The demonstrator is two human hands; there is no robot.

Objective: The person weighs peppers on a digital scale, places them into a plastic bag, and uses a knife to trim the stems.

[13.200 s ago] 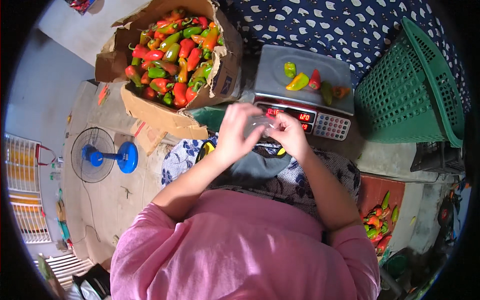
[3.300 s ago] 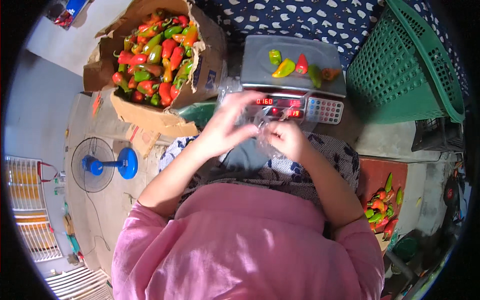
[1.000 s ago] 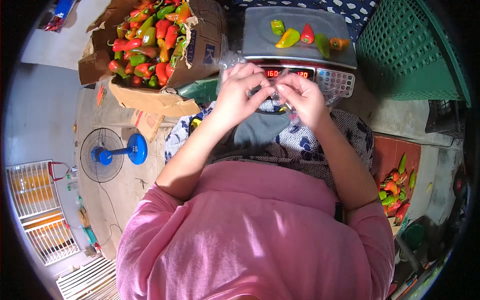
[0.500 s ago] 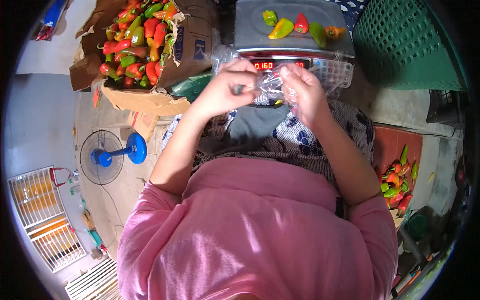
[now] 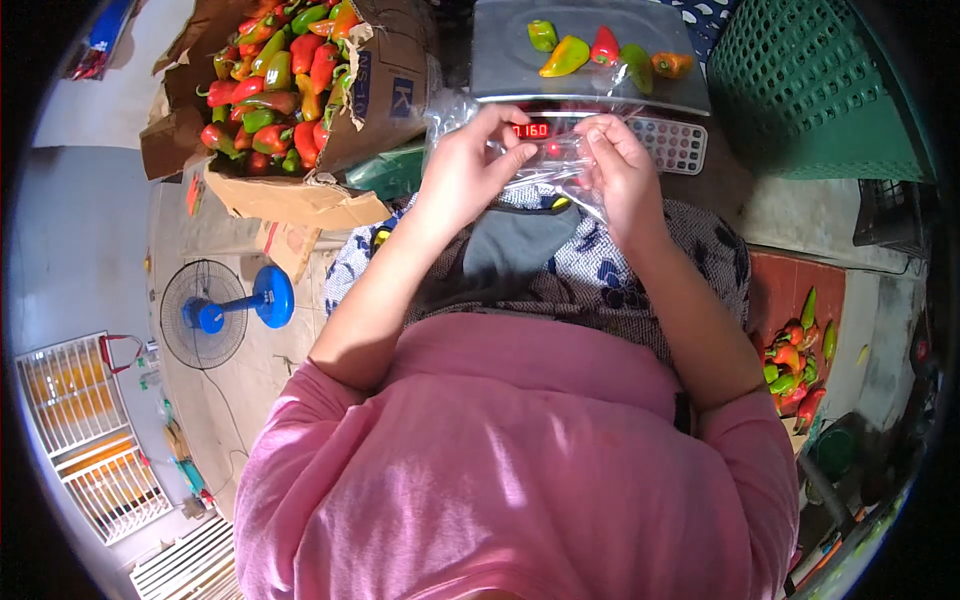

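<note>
"What's left of the scale?"
"A cardboard box of peppers. Then the left hand, thumb and forefinger curved apart; I can't tell whether it grips."
"And the clear plastic bag?"
"Between both hands, by the scale's front edge; five more peppers lie behind."
"The right hand?"
"Pinching the bag. Beyond the scale's right edge: a green basket."

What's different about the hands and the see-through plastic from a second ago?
The left hand and right hand, nearly touching then, have moved apart. The clear plastic, bunched before, is spread between them. The five peppers stayed on the scale.
</note>
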